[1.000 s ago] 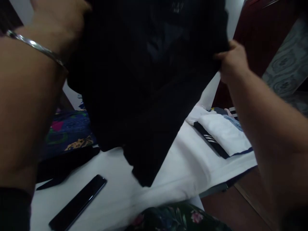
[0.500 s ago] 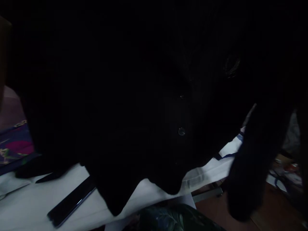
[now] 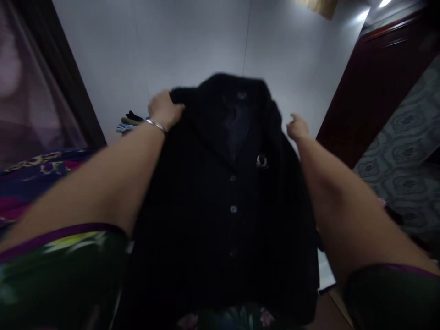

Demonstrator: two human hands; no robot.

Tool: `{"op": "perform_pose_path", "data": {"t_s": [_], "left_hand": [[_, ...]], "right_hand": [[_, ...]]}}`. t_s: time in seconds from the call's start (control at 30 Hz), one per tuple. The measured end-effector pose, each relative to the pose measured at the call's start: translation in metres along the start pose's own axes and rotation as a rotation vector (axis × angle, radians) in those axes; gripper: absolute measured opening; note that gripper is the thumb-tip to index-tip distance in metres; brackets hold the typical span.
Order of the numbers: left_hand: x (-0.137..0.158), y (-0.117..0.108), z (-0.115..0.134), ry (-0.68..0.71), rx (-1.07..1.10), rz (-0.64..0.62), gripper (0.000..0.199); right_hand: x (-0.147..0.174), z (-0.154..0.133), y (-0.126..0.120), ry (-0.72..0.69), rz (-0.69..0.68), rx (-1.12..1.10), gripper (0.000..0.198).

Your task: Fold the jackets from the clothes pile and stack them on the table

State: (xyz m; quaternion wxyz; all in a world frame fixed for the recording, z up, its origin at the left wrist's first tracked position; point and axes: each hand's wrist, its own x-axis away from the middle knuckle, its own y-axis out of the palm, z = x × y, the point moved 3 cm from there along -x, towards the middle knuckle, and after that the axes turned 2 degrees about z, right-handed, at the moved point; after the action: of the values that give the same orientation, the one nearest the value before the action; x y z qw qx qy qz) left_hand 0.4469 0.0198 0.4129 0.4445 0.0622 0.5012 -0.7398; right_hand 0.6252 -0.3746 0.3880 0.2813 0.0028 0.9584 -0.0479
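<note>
A black buttoned jacket (image 3: 206, 220) with a collar, a neck label and a silver emblem on the chest hangs spread in front of me, its front facing me. My left hand (image 3: 165, 109), a silver bangle at its wrist, is closed on the shoulder at the left. At the other shoulder my right hand (image 3: 297, 128) is curled against the jacket's edge, one fingertip sticking up; motion blurs its grip. The lower part of the jacket hangs down over my lap, and its hem is dark and hard to make out.
Behind the jacket stands a pale wall (image 3: 192, 41), with a dark red door (image 3: 381, 78) to the right. Several folded clothes (image 3: 128, 123) are stacked beyond my left forearm. Patterned purple and blue bedding (image 3: 37, 169) lies at the left, beside a curtain (image 3: 20, 82).
The jacket, which filled most of the view, now hangs upright farther off with its collar up. Both hands and forearms have come into view. My view has tilted up from the white surface to the wall.
</note>
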Motion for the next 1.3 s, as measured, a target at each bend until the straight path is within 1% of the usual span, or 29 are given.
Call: {"op": "perform_pose_path", "data": {"t_s": [0.03,0.07,0.13,0.2,0.23,0.3,0.37,0.4,0.47,0.57,0.63,0.7,0.77,0.87,1.0,1.17,1.23,1.3], "left_hand": [[0.020,0.027,-0.007,-0.004,-0.073,0.026,0.072],[0.042,0.057,-0.016,0.011,-0.126,-0.025,0.076],[0.091,0.115,-0.036,0.148,-0.170,-0.212,0.068],[0.143,0.162,-0.062,0.234,-0.165,-0.367,0.058],[0.168,0.180,-0.077,0.250,-0.169,-0.434,0.055],[0.211,0.208,-0.107,0.249,-0.188,-0.536,0.055],[0.240,0.227,-0.133,0.235,-0.230,-0.622,0.057],[0.249,0.232,-0.142,0.235,-0.246,-0.637,0.058],[0.256,0.238,-0.153,0.239,-0.270,-0.653,0.061],[0.254,0.237,-0.156,0.235,-0.274,-0.678,0.059],[0.253,0.230,-0.156,0.246,-0.283,-0.663,0.058],[0.255,0.222,-0.157,0.257,-0.321,-0.624,0.057],[0.261,0.217,-0.162,0.248,-0.362,-0.612,0.059],[0.268,0.215,-0.168,0.207,-0.388,-0.643,0.062],[0.271,0.217,-0.167,0.223,-0.414,-0.624,0.062],[0.272,0.214,-0.162,0.232,-0.436,-0.617,0.061],[0.272,0.213,-0.161,0.230,-0.440,-0.619,0.061],[0.272,0.212,-0.161,0.226,-0.433,-0.619,0.060]], "right_hand": [[0.015,0.026,0.022,0.031,-0.033,0.031,0.043],[0.034,0.052,0.043,0.062,-0.078,0.062,0.044],[0.082,0.100,0.078,0.106,-0.224,0.112,0.041],[0.139,0.141,0.099,0.133,-0.417,0.137,0.037],[0.167,0.159,0.103,0.145,-0.505,0.144,0.037],[0.215,0.192,0.102,0.174,-0.644,0.166,0.041],[0.247,0.218,0.092,0.180,-0.773,0.309,0.040],[0.255,0.227,0.087,0.170,-0.822,0.382,0.039],[0.261,0.239,0.079,0.146,-0.885,0.474,0.040],[0.251,0.241,0.068,0.123,-0.893,0.464,0.043],[0.241,0.239,0.056,0.102,-0.825,0.502,0.045],[0.234,0.240,0.036,0.101,-0.705,0.609,0.051],[0.232,0.248,0.014,0.160,-0.623,0.720,0.062],[0.239,0.261,-0.009,0.263,-0.608,0.747,0.072],[0.243,0.266,-0.020,0.259,-0.533,0.696,0.071],[0.238,0.267,-0.029,0.322,-0.430,0.780,0.071],[0.237,0.267,-0.031,0.340,-0.431,0.774,0.064],[0.237,0.264,-0.032,0.384,-0.410,0.672,0.050]]}}
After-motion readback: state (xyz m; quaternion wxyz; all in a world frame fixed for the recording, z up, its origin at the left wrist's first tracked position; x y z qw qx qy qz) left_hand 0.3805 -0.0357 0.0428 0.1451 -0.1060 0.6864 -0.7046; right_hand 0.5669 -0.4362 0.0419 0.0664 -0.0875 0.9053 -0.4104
